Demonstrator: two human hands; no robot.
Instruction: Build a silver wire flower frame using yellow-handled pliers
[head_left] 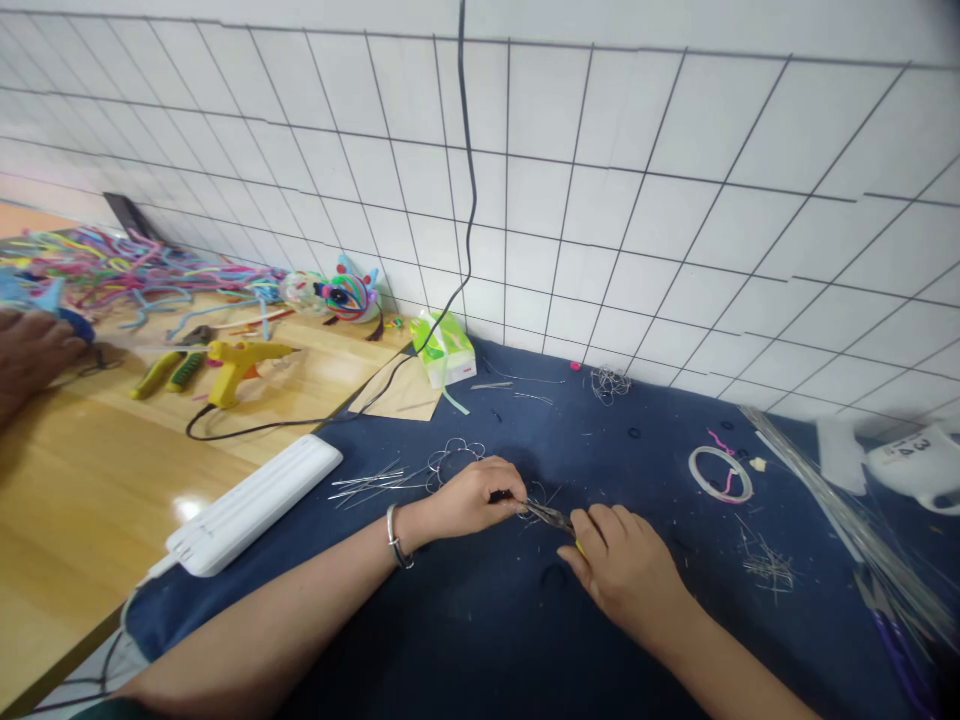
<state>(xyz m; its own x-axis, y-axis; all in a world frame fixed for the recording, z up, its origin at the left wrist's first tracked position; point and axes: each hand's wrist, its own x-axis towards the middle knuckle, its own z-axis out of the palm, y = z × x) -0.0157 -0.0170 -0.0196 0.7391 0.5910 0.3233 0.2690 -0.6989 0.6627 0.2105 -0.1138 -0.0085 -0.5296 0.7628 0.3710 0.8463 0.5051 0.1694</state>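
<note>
My right hand [628, 572] is wrapped round the handles of needle-nose pliers [550, 514], whose jaws point left toward my other hand. With thumb and fingers pinched together, my left hand [476, 497] holds a thin wire at the tip of the pliers; the wire itself is mostly hidden by the fingers. Behind my left hand lies a wire ring with flower-like loops [455, 458]. Left of it, several straight wire pieces [369, 484] rest on the dark blue cloth [480, 630]. More thin wire curls lie beneath the pliers.
A white power strip [259, 505] and a yellow glue gun [244, 372] are at left, near another person's hand [34, 360]. A tissue pack [444, 350] stands by the wall. At right are a tape roll [720, 475], long wires [847, 510], purple-handled scissors [896, 640] and a white mug [915, 468].
</note>
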